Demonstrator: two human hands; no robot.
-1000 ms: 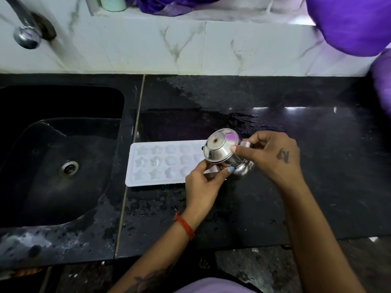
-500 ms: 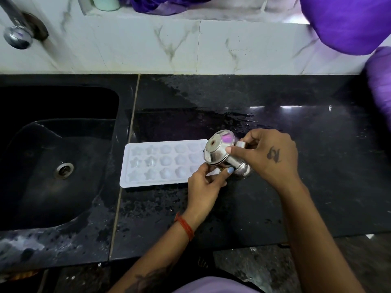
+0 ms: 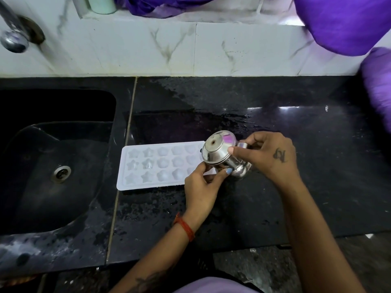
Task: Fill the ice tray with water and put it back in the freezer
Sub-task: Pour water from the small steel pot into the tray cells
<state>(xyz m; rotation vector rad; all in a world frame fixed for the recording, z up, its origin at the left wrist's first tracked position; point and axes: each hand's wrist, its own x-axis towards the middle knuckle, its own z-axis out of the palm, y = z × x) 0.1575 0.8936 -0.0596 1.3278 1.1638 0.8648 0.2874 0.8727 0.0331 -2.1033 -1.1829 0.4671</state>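
Observation:
A white ice tray [image 3: 156,166] with star and round moulds lies flat on the wet black counter [image 3: 317,166], just right of the sink. Over its right end I hold a small steel pot [image 3: 220,153] tipped on its side, its base facing me. My right hand [image 3: 268,155] grips the pot around its body and rim. My left hand [image 3: 203,185] pinches the tray's right end beneath the pot. The pot and my hands hide the tray's right end. No water stream is visible.
A black sink [image 3: 53,161] with a metal drain [image 3: 61,174] lies at the left, a steel tap [image 3: 12,37] above it. White marble wall tiles [image 3: 190,49] run behind. Purple cloth [image 3: 349,22] hangs at the upper right.
The view has shifted slightly, so the tray and sink sit a little more to the left. Both hands and the tipped pot keep the same pose over the tray's right end.

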